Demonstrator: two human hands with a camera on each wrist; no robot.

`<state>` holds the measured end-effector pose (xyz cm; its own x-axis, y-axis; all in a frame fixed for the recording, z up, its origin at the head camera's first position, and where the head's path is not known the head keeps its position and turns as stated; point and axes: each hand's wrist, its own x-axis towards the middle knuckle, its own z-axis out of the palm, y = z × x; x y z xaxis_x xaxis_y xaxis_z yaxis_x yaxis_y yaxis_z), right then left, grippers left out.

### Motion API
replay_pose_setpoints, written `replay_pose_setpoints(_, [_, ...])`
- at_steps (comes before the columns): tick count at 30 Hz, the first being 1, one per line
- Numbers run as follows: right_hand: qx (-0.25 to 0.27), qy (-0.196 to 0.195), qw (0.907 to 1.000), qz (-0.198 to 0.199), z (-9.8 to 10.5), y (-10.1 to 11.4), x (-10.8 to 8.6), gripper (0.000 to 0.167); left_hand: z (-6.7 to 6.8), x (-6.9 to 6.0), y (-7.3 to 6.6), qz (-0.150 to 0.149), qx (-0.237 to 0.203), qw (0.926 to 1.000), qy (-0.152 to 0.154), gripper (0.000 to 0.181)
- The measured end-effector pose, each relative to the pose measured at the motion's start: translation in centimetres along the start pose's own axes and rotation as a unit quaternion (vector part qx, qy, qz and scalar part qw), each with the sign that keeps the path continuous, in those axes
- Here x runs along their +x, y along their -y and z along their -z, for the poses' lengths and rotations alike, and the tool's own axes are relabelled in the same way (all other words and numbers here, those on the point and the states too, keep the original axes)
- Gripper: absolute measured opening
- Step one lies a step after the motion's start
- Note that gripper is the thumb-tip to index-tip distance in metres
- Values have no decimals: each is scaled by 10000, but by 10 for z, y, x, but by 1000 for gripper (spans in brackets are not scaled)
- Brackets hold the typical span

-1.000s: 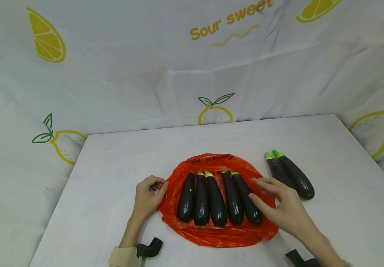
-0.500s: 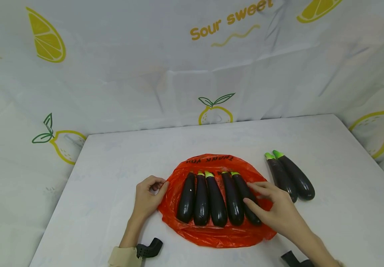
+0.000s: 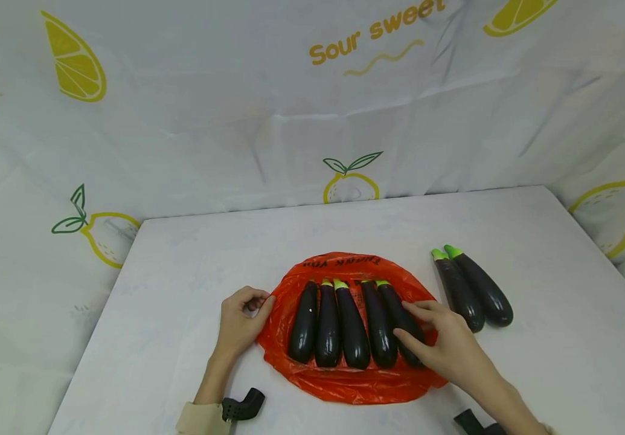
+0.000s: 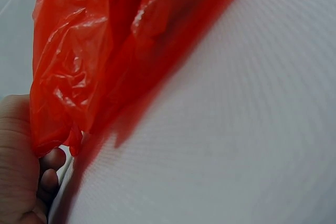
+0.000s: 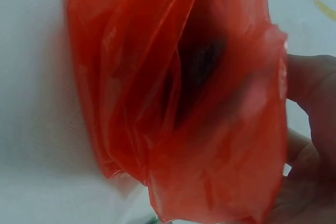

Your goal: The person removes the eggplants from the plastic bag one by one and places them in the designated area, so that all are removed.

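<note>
In the head view, several dark, glossy eggplants (image 3: 352, 329) lie side by side on a spread red plastic bag (image 3: 355, 393), their green stem ends at the far side. My left hand (image 3: 241, 320) pinches the bag's left edge between thumb and fingers. The right hand (image 3: 448, 344) reaches over the bag's right side, thumb and fingers apart, fingertips at the rightmost eggplant (image 3: 399, 314); contact is hard to tell. In the left wrist view, crumpled red film hangs beside the left hand. Red film partly covers my right hand (image 5: 315, 145) in the right wrist view.
Two more eggplants (image 3: 477, 290) lie together on the white table (image 3: 209, 254), right of the bag. A white cloth with lemon prints (image 3: 198, 121) hangs behind the table. Each wrist carries a black mount (image 3: 244, 403).
My right hand has moved a little left over the rightmost eggplant, and the bag's right edge has shifted inward with it. The left hand has stayed in place.
</note>
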<state>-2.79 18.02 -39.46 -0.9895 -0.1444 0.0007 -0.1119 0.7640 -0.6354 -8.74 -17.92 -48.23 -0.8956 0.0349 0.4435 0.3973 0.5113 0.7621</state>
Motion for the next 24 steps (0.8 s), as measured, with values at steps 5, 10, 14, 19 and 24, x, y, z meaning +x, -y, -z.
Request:
replay_pose_setpoints(5, [-187, 87, 9997, -110, -2, 0, 0, 59, 1, 0, 0, -35, 35, 10000, 36, 6])
replay_pose_setpoints(10, [-247, 136, 9995, -172, -3, 0, 1, 62, 2, 0, -1, -71, -16, 9999, 82, 4])
replay_pose_setpoints(14, [-264, 163, 9993, -228, -3, 0, 2, 63, 2, 0, 0, -46, 3, 9999, 103, 8])
replay_pose_setpoints(19, [-317, 214, 9989, -269, -4, -1, 3, 65, 1, 0, 0, -85, 6, 9999, 58, 4])
replay_pose_setpoints(24, [-285, 208, 9989, -307, -4, -1, 3, 64, 1, 0, 0, -95, -8, 9999, 34, 5])
